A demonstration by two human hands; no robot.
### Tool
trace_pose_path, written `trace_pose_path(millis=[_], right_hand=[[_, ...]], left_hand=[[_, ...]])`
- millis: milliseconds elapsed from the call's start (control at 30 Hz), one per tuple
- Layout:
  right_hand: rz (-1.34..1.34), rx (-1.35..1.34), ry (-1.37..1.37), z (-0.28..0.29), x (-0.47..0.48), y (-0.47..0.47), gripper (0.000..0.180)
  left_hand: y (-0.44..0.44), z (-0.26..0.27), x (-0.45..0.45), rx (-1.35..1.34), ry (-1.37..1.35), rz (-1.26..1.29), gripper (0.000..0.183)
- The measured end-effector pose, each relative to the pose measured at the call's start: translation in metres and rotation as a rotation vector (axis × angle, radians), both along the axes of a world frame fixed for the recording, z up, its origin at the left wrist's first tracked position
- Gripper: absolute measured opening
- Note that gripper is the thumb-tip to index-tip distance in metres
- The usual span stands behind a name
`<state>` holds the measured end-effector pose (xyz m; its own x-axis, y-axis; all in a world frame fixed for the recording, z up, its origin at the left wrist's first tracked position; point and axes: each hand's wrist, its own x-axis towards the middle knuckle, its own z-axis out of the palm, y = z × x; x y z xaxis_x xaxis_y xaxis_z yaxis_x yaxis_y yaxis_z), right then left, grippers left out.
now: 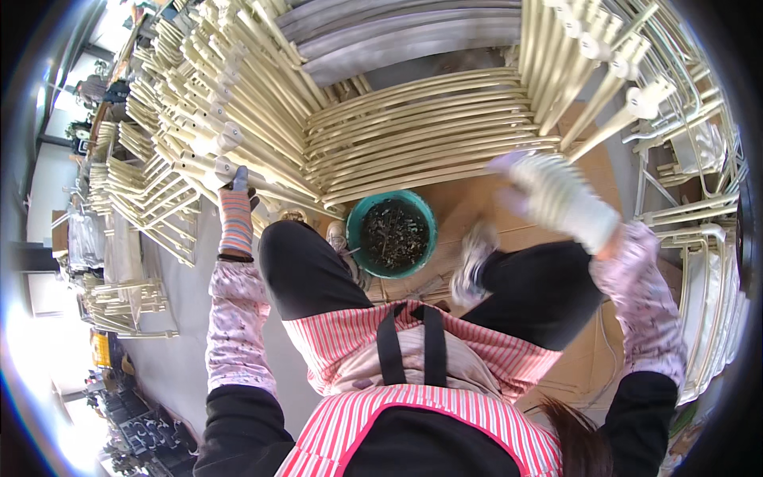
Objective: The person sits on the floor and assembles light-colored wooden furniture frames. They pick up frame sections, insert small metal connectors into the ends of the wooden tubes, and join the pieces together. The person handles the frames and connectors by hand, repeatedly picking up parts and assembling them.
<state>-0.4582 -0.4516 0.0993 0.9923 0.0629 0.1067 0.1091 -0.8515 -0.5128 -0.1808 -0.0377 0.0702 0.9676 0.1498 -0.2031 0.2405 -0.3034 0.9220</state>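
Several cream-coated metal tube frames (417, 134) stand nested in a row before me. My left hand (237, 200), in a striped knit glove, grips the end of the nearest frame's left tube, beside its round joint piece (225, 170). My right hand (536, 185), in a pale glove with lilac fingertips, is blurred and lies over the right end of the nearest crossbars; whether it touches them or holds anything I cannot tell. Between my feet sits a green plastic tub (430, 238) with small dark and light bits (393, 232) in it.
Brown cardboard (587, 364) covers part of the floor. Grey wrapped lengths (411, 30) lie behind the frames. More tube frames (143, 208) are stacked at the left, and others (709, 298) stand at the right. A thin cord (609, 346) runs over the cardboard.
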Motion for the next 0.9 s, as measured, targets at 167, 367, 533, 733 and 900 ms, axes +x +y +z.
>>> trace_pose_path(millis=[167,367,533,733,900], right_hand=[[0.454,-0.253,0.796,-0.175,0.102,0.132,0.034],[0.047,-0.174,0.878,-0.343,0.099,0.198,0.078],[0.071,-0.043,0.769,-0.36,0.083,0.192,0.07],[0.11,0.001,0.799,-0.355,0.083,0.187,0.059],[-0.007,0.132,0.714,-0.353,0.086,0.183,0.035]], left_hand=[[-0.01,-0.017,-0.016,0.084,-0.345,0.021,0.041],[0.0,-0.008,-0.037,0.21,-0.24,0.094,0.049],[0.006,-0.003,-0.03,0.057,-0.209,-0.009,0.052],[0.005,-0.004,-0.027,0.066,-0.198,0.032,0.052],[-0.002,-0.005,-0.028,-0.004,-0.194,-0.012,0.05]])
